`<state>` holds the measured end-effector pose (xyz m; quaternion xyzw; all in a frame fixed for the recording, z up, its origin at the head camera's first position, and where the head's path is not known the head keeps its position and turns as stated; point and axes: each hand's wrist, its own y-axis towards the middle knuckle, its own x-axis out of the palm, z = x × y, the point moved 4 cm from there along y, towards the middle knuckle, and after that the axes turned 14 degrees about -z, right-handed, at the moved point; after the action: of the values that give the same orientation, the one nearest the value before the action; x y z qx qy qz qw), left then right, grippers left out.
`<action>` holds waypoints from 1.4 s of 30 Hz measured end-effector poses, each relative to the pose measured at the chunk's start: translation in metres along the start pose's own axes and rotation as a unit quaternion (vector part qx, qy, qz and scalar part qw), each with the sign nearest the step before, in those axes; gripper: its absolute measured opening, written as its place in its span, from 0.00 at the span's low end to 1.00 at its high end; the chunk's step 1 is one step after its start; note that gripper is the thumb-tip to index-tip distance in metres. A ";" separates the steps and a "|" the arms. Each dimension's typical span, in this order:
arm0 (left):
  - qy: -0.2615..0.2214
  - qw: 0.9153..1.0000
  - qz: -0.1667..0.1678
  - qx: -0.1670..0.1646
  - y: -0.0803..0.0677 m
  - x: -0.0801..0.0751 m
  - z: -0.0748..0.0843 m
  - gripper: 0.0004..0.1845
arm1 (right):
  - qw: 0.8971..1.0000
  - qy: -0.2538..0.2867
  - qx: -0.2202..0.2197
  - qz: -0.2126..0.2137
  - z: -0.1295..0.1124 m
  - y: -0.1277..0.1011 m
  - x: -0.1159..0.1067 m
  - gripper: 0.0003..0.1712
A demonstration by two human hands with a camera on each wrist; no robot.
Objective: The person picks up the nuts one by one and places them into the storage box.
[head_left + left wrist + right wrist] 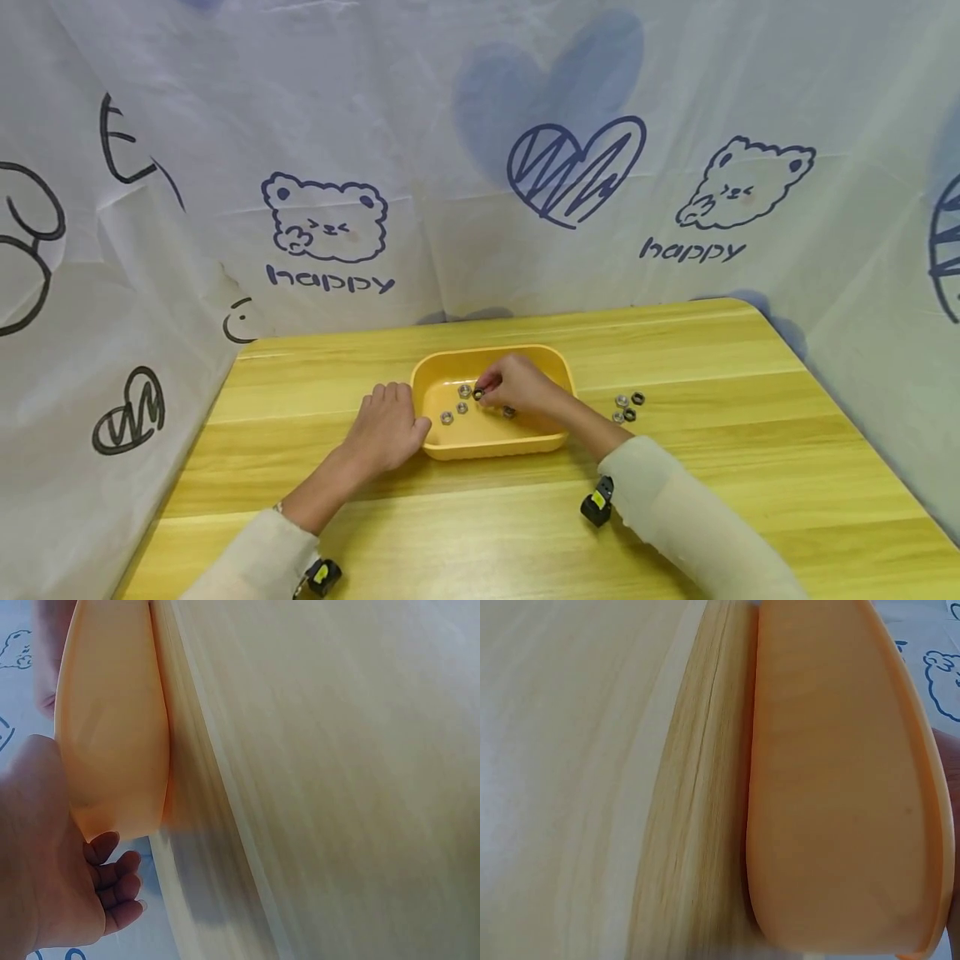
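Observation:
A yellow plastic tray [491, 451] stands on the table, with several metal hex nuts [447, 417] lying inside. My left hand [386, 429] holds the tray's left end, its thumb over the rim. In the left wrist view, the fingers of that hand [52, 855] curl beside the tray's end wall [112, 727]. Over the tray's middle, my right hand [521, 387] pinches a dark hex nut [478, 394] between thumb and fingertips. The tray wall [840, 787] hides most of this hand in the right wrist view.
To the right of the tray, several loose hex nuts [622, 401], some silver and some dark, lie on the wood-grain table [480, 525]. A white printed cloth [450, 250] hangs behind the table and along both sides.

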<state>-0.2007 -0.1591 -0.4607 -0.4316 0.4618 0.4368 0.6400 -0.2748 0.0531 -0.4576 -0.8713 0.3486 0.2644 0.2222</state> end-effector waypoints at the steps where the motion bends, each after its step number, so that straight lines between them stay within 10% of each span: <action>1: 0.000 1.000 0.000 0.000 0.000 0.000 0.000 0.15 | 1.000 -0.004 -0.001 -0.001 -0.001 0.001 0.000 0.10; 42: -0.013 1.000 0.003 -0.001 0.002 0.003 -0.002 0.14 | 0.993 -0.114 -0.013 -0.002 -0.002 0.009 0.016 0.11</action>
<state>-0.2023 -0.1599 -0.4648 -0.4255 0.4541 0.4447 0.6441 -0.2707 0.0386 -0.4679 -0.8390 0.3160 0.3658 0.2497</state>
